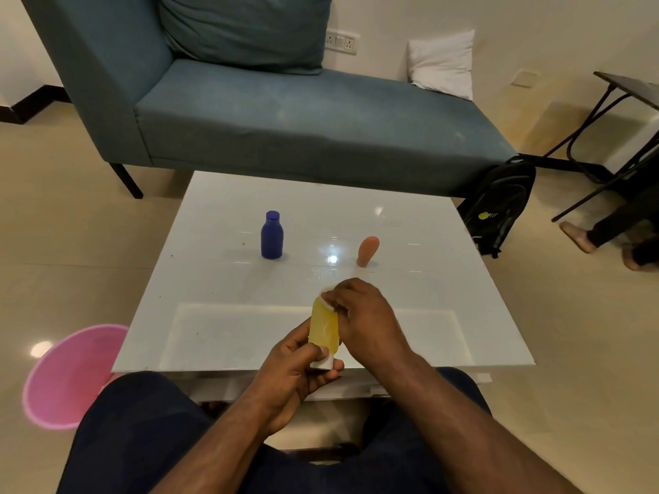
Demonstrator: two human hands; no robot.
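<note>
Held over the table's (221, 222) near edge: yellow bottle (323, 328), long axis roughly upright, print unreadable. Gripped at the lower white end by left hand (296, 372), pinched at the top by right hand (367, 315).

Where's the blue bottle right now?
In the head view the blue bottle stands upright on the table, left of centre, with the orange tube to its right and the yellow bottle nearer the camera.

Bare left hand (292, 372), bare right hand (367, 315), forearms uncovered to the frame edge. Dark navy trousers (135, 440) on both thighs, plain, lightly creased.
</note>
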